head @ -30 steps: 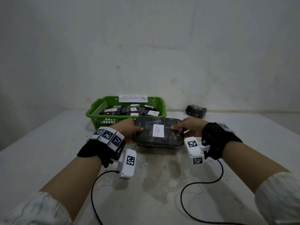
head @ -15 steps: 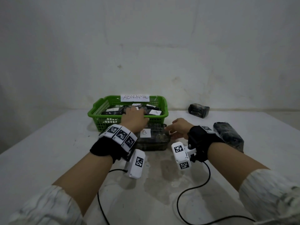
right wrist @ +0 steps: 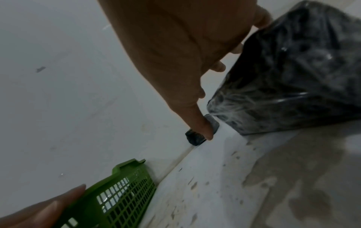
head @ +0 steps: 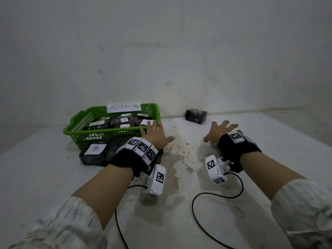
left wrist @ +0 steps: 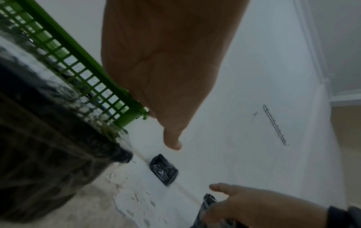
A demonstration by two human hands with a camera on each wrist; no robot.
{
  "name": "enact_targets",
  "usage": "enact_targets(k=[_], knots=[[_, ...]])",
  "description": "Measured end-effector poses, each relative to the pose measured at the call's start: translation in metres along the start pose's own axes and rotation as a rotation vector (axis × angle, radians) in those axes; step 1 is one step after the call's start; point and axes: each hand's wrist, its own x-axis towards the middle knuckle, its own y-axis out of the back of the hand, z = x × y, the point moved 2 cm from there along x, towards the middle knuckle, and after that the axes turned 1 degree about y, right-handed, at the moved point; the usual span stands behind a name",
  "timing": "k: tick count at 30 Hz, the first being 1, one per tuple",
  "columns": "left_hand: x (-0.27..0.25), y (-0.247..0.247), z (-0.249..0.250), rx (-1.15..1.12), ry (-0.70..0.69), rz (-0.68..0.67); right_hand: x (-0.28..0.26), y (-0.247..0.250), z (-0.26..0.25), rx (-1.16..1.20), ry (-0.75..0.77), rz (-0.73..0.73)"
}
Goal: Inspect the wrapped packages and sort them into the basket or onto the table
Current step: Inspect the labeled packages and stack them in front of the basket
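Observation:
A dark wrapped package with a white B label (head: 94, 153) lies on the table (head: 45, 177) just in front of the green basket (head: 81, 123). The basket carries an ABNORMAL tag and holds several labelled packages. My left hand (head: 154, 135) hovers open with spread fingers by the basket's right corner, over the B package's right end (left wrist: 48, 138). My right hand (head: 220, 131) is spread open over another dark wrapped package (right wrist: 293, 69), which it hides in the head view. Whether the fingers touch it I cannot tell.
A small dark wrapped package (head: 195, 115) sits at the back against the wall. Black cables (head: 194, 209) trail from both wrist cameras across the stained table front. The table's right edge runs just beyond my right hand.
Both hands let go of the B package, which now lies in front of the basket. My left hand opened above it and my right hand moved right over another package.

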Motion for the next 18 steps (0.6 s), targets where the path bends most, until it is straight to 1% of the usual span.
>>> enact_targets(k=[2,4,6,8,10,11,12,15,18], knots=[[0.001,0.002,0.000,0.034,-0.007,0.004,0.001,-0.004,0.006,0.014,0.017,-0.028],[0.003,0.005,0.000,0.046,-0.021,-0.001,0.000,-0.004,0.007,0.066,0.051,0.005],[0.003,0.008,-0.001,0.044,-0.035,-0.011,0.000,-0.001,0.004,0.207,0.092,0.039],[0.004,0.010,-0.004,0.027,-0.043,-0.028,-0.002,0.005,-0.004,0.486,0.182,0.068],[0.004,0.013,-0.006,-0.038,-0.050,-0.033,-0.012,0.015,-0.016,0.877,0.333,0.060],[0.003,0.015,-0.006,-0.117,-0.061,-0.018,-0.018,0.020,-0.023,1.058,0.383,0.021],[0.001,0.018,-0.007,-0.244,-0.073,0.006,-0.025,0.024,-0.032,1.192,0.425,-0.023],[-0.008,0.029,-0.006,-0.718,-0.142,0.113,-0.038,0.033,-0.059,1.403,0.527,-0.139],[-0.013,0.036,-0.011,-1.075,-0.166,0.179,-0.048,0.036,-0.077,1.625,0.577,-0.289]])
